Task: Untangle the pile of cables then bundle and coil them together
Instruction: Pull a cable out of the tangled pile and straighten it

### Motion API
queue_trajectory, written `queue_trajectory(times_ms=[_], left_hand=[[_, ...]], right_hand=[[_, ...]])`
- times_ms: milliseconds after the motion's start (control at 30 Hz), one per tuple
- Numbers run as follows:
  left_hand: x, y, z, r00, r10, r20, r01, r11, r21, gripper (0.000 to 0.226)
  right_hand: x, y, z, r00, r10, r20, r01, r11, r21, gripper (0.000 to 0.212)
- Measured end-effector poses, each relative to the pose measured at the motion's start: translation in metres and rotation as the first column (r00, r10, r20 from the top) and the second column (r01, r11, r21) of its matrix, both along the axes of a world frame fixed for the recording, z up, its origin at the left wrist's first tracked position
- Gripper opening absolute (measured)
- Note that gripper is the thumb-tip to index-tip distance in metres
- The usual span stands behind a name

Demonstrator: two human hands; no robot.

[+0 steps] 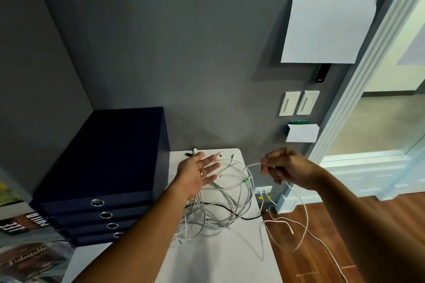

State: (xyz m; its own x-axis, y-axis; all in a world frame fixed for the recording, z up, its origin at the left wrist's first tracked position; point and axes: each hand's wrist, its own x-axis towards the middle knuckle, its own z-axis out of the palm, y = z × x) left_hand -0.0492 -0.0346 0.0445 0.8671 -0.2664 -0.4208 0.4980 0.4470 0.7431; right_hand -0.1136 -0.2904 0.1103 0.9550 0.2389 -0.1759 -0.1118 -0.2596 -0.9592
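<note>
A tangled pile of grey and white cables (220,204), with one black cable (230,210) running through it, lies on the white table (220,257). My left hand (197,173) hovers over the pile's far left side, palm up and fingers spread, holding nothing. My right hand (285,166) is raised to the right of the pile, pinching a white cable (253,165). That cable arcs from the pile to my fingers. From my hand it drops off the table's right edge in a long loop (303,218) toward the floor.
A dark blue drawer box (108,167) with ring pulls stands left of the pile against the grey wall. Magazines (25,257) lie at the lower left. A wall socket (263,190) sits low behind the table's right edge. Wooden floor (326,225) and a doorway lie to the right.
</note>
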Motion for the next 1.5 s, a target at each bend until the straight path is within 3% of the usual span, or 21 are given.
queue_trajectory(times_ms=[67,200,300,400,467,633,800,933,1000,1100,1233,1333,1433,1500], left_hand=[[-0.013,-0.008,-0.002,0.980,-0.108,0.166,0.068,0.971,0.230,0.022],[-0.042,-0.037,-0.007,0.820,-0.434,0.372,0.270,0.868,0.417,0.023],[-0.053,-0.053,-0.022,0.777,-0.457,0.432,0.230,0.846,0.481,0.022],[-0.055,-0.047,-0.041,0.772,-0.431,0.467,0.180,0.853,0.491,0.029],[-0.055,-0.038,-0.047,0.774,-0.407,0.486,0.152,0.864,0.480,0.032],[-0.046,-0.011,-0.048,0.764,-0.390,0.514,0.042,0.825,0.564,0.031],[-0.045,0.018,-0.048,0.800,-0.340,0.495,-0.063,0.772,0.633,0.033],[-0.051,0.028,-0.039,0.780,-0.317,0.539,-0.128,0.763,0.633,0.033],[-0.054,0.030,-0.034,0.777,-0.349,0.524,-0.079,0.772,0.631,0.032],[-0.054,0.035,-0.035,0.797,-0.392,0.460,0.040,0.794,0.607,0.029],[-0.058,0.043,-0.040,0.778,-0.445,0.443,0.086,0.774,0.627,0.026],[-0.060,0.054,-0.043,0.810,-0.415,0.415,0.069,0.770,0.635,0.025],[-0.064,0.073,-0.048,0.839,-0.417,0.349,0.117,0.765,0.633,0.023],[-0.070,0.086,-0.052,0.829,-0.465,0.310,0.142,0.712,0.688,0.021]], right_hand=[[-0.002,-0.002,-0.007,1.000,-0.019,-0.017,0.020,0.999,0.030,0.027],[0.000,0.007,-0.002,1.000,-0.014,0.003,0.014,0.996,0.088,0.031],[0.008,0.011,0.012,0.987,-0.119,0.109,0.094,0.972,0.213,0.037],[0.019,0.002,0.030,0.930,-0.334,0.153,0.232,0.856,0.462,0.032],[0.023,-0.008,0.040,0.896,-0.413,0.166,0.281,0.814,0.509,0.028],[0.030,-0.028,0.027,0.857,-0.462,0.227,0.384,0.867,0.317,0.032],[0.037,-0.044,-0.020,0.763,-0.581,0.285,0.610,0.792,-0.021,0.033],[0.040,-0.049,-0.073,0.841,-0.483,0.244,0.540,0.716,-0.443,0.019],[0.037,-0.033,-0.083,0.866,-0.384,0.320,0.499,0.637,-0.587,0.025],[0.030,0.011,-0.079,0.889,-0.196,0.414,0.415,0.726,-0.548,0.022],[0.012,0.081,-0.072,0.914,0.065,0.400,0.114,0.906,-0.407,0.017],[0.000,0.117,-0.079,0.943,0.169,0.288,-0.054,0.927,-0.370,0.020],[-0.007,0.139,-0.094,0.957,0.181,0.228,-0.086,0.924,-0.373,0.023],[-0.011,0.149,-0.104,0.945,0.207,0.253,-0.085,0.903,-0.422,0.021]])
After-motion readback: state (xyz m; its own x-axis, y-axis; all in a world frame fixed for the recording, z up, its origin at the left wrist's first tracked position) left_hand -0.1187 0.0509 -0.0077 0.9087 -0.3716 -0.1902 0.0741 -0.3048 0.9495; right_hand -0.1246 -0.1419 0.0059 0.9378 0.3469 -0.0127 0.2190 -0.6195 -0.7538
